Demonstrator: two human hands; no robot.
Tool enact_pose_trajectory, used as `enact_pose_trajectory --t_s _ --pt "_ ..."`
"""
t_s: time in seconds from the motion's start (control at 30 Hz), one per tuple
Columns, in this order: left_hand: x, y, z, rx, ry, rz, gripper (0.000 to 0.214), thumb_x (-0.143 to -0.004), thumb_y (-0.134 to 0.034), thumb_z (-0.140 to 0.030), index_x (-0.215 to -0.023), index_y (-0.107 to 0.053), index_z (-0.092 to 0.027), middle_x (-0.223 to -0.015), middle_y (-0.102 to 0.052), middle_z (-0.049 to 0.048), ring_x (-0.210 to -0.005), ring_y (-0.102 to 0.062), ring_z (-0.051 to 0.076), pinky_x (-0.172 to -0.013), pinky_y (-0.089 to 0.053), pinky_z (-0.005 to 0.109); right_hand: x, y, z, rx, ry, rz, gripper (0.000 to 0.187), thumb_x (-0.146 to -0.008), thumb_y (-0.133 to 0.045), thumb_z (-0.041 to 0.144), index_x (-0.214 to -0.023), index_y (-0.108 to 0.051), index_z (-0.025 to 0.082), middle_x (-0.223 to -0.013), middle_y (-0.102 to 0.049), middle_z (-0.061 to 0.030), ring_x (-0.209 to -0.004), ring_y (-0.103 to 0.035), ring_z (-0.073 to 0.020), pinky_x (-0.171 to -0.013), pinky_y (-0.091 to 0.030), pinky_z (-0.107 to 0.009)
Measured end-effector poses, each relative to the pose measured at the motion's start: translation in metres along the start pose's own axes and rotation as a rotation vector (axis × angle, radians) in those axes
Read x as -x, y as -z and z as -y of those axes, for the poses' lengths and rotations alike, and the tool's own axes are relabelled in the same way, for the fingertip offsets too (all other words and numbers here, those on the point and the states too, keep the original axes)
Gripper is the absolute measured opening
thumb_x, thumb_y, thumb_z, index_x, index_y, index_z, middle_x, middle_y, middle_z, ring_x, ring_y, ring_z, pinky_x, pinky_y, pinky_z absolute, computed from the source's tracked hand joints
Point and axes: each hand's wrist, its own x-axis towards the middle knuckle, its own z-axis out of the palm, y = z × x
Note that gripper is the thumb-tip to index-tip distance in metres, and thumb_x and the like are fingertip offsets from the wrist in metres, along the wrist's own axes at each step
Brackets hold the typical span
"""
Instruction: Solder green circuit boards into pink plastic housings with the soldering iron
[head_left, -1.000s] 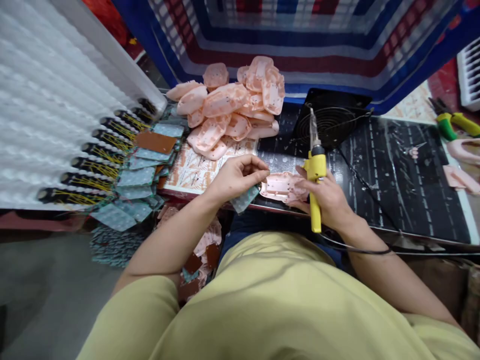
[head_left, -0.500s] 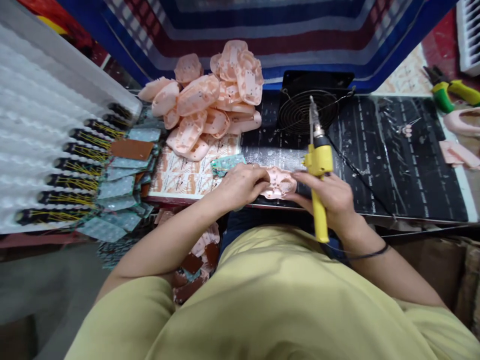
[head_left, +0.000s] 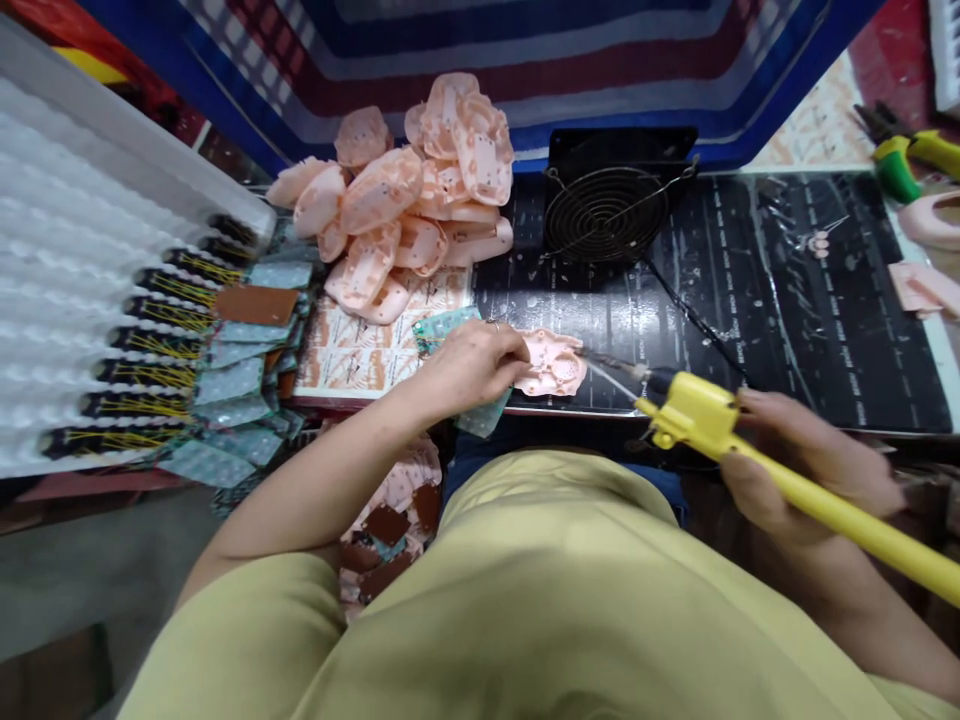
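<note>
My right hand (head_left: 810, 470) grips a yellow soldering gun (head_left: 701, 412), its thin metal tip pointing left. That tip reaches the right edge of a pink plastic shell (head_left: 556, 365) at the front edge of the bench; whether it touches cannot be made out. My left hand (head_left: 476, 368) is closed, its fingertips pinched at the shell's left side. Any small part between those fingertips is hidden. A green circuit board (head_left: 486, 415) shows below my left hand, and another board (head_left: 439, 325) lies just behind it.
Pink shells (head_left: 382, 190) are heaped at the back left. A black fan (head_left: 611, 205) stands before a blue crate (head_left: 525, 140). On the left, a white foam tray (head_left: 67, 250) holds black parts with yellow wires, beside stacked circuit boards (head_left: 232, 375). Pliers (head_left: 896, 165) lie far right.
The soldering gun has swung from upright to pointing left, its tip now at the shell. My right hand has let go of the shell and moved right. My left hand stays at the shell.
</note>
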Motion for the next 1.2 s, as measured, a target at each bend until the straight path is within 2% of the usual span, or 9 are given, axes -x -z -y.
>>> enact_pose_trajectory --t_s 0.13,0.3,0.47,0.6,0.8,0.93,1.03,1.2 --pt "-0.001 0.001 -0.002 -0.014 0.017 0.022 0.009 -0.087 -0.069 -0.021 -0.082 -0.074 -0.015 -0.078 -0.073 0.0033 -0.074 -0.066 0.016 -0.070 -0.043 0.025 0.006 -0.031 0.004 -0.065 0.217 0.020 0.045 -0.081 -0.076 0.019 -0.124 -0.065 0.020 -0.089 -0.075 -0.0061 -0.071 -0.072 -0.0191 -0.060 -0.062 -0.028" --pt "-0.001 0.002 -0.002 -0.003 0.034 0.033 0.012 -0.088 -0.070 -0.024 -0.082 -0.074 -0.015 -0.078 -0.073 0.0036 -0.074 -0.067 0.016 -0.070 -0.043 0.025 0.009 -0.045 -0.003 -0.246 0.282 -0.001 0.041 -0.072 -0.079 0.006 -0.109 -0.067 0.018 -0.079 -0.072 -0.0037 -0.067 -0.071 -0.0185 -0.057 -0.062 -0.028" --pt "-0.002 0.001 -0.003 -0.019 0.023 0.043 0.013 -0.089 -0.069 -0.024 -0.081 -0.073 -0.015 -0.078 -0.073 0.0036 -0.076 -0.067 0.017 -0.071 -0.044 0.026 0.004 -0.045 0.000 -0.219 0.303 0.032 0.033 -0.071 -0.078 0.002 -0.097 -0.066 0.018 -0.078 -0.071 -0.0032 -0.069 -0.070 -0.0172 -0.057 -0.061 -0.026" --pt "-0.002 0.000 -0.001 -0.026 0.035 0.051 0.013 -0.088 -0.068 -0.024 -0.081 -0.074 -0.015 -0.083 -0.074 0.0040 -0.077 -0.067 0.017 -0.073 -0.045 0.027 -0.004 -0.042 0.005 -0.162 0.367 0.077 0.027 -0.073 -0.079 0.006 -0.093 -0.064 0.017 -0.075 -0.070 -0.0047 -0.067 -0.070 -0.0168 -0.055 -0.060 -0.023" --pt "-0.002 0.000 0.001 -0.038 0.022 0.070 0.012 -0.088 -0.067 -0.022 -0.082 -0.074 -0.014 -0.084 -0.074 0.0046 -0.079 -0.068 0.018 -0.074 -0.045 0.027 -0.011 -0.037 0.007 -0.168 0.356 0.104 0.026 -0.075 -0.078 0.007 -0.093 -0.064 0.018 -0.076 -0.071 -0.0037 -0.065 -0.070 -0.0154 -0.056 -0.059 -0.021" --pt "-0.002 0.001 0.001 -0.026 0.015 0.070 0.013 -0.089 -0.067 -0.023 -0.082 -0.073 -0.014 -0.084 -0.074 0.0051 -0.078 -0.067 0.017 -0.074 -0.046 0.027 -0.019 -0.038 0.010 -0.153 0.392 0.108 0.024 -0.074 -0.080 0.012 -0.091 -0.065 0.021 -0.072 -0.071 -0.0006 -0.060 -0.069 -0.0139 -0.052 -0.058 -0.019" --pt "-0.003 0.001 0.001 -0.029 0.011 0.069 0.011 -0.088 -0.067 -0.021 -0.082 -0.073 -0.015 -0.084 -0.074 0.0045 -0.078 -0.067 0.017 -0.075 -0.046 0.027 -0.023 -0.035 0.011 -0.133 0.408 0.133 0.020 -0.077 -0.078 0.013 -0.090 -0.064 0.019 -0.070 -0.070 -0.0016 -0.058 -0.067 -0.0129 -0.053 -0.058 -0.018" --pt "-0.004 0.003 0.000 -0.009 0.034 0.101 0.014 -0.089 -0.066 -0.022 -0.081 -0.073 -0.014 -0.085 -0.074 0.0054 -0.080 -0.067 0.018 -0.076 -0.045 0.028 -0.021 -0.022 0.006 -0.138 0.330 0.088 0.015 -0.082 -0.073 0.015 -0.093 -0.064 0.020 -0.076 -0.071 -0.0032 -0.063 -0.069 -0.0138 -0.050 -0.057 -0.019"
